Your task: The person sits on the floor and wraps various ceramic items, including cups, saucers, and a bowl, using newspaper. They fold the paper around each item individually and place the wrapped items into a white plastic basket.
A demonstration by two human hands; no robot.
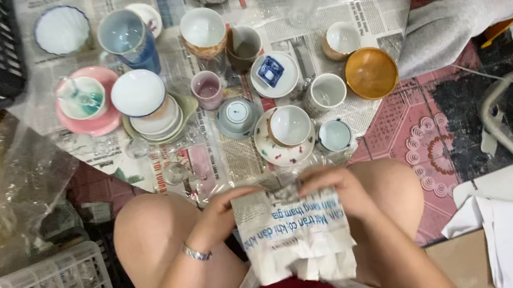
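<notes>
My left hand [216, 216] and right hand [337, 186], fingers closed on a crumpled white newspaper-wrapped bundle [297, 233], bottom centre of frame above my lap, white speckled cup on saucer [290, 125] just beyond

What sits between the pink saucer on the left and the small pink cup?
In the head view, a stack of white plates on a pale green dish lies between the pink saucer and the small pink cup.
</notes>
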